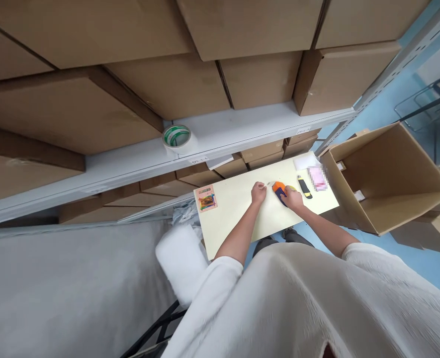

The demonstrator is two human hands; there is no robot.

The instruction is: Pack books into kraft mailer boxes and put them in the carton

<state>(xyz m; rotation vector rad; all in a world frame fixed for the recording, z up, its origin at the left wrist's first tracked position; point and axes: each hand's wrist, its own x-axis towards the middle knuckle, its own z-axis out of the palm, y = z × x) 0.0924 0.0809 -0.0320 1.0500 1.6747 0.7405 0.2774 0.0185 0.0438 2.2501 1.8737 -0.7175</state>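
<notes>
My right hand (293, 198) is wrapped round an orange and dark-blue tape dispenser (279, 191), with a yellowish roll partly showing behind the fingers. Just left of it, the closed fingers of my left hand (258, 192) pinch what looks like the free end of clear tape (269, 184), a small pale strip between hand and dispenser. Both hands are over a pale yellow tabletop (227, 226). To the right of my right hand lies a black and yellow utility knife (305, 187). A blurred pink item (317, 178) is beyond it.
A flat pack with colourful contents (207, 199) lies at the table's left end. An open cardboard box (387, 174) stands right of the table. Above, a shelf (234, 122) bears cartons and a tape roll (176, 136). White foam sheeting (182, 258) sits at lower left.
</notes>
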